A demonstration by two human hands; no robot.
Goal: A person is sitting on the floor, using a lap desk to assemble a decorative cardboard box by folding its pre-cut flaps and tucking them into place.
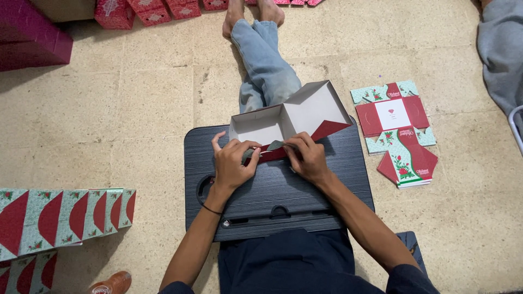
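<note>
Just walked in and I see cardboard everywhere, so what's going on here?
A person sitting on the floor works at a black lap desk, folding a half-formed cardboard box. The left hand and right hand both pinch its red front flap. A stack of flat printed box blanks lies to the right, and folded boxes stand in a row on the left. Another person's jeans-clad legs stretch out opposite.

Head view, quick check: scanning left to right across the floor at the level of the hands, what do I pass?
Row of folded boxes → left hand → half-folded box → right hand → stack of flat box blanks.
</note>
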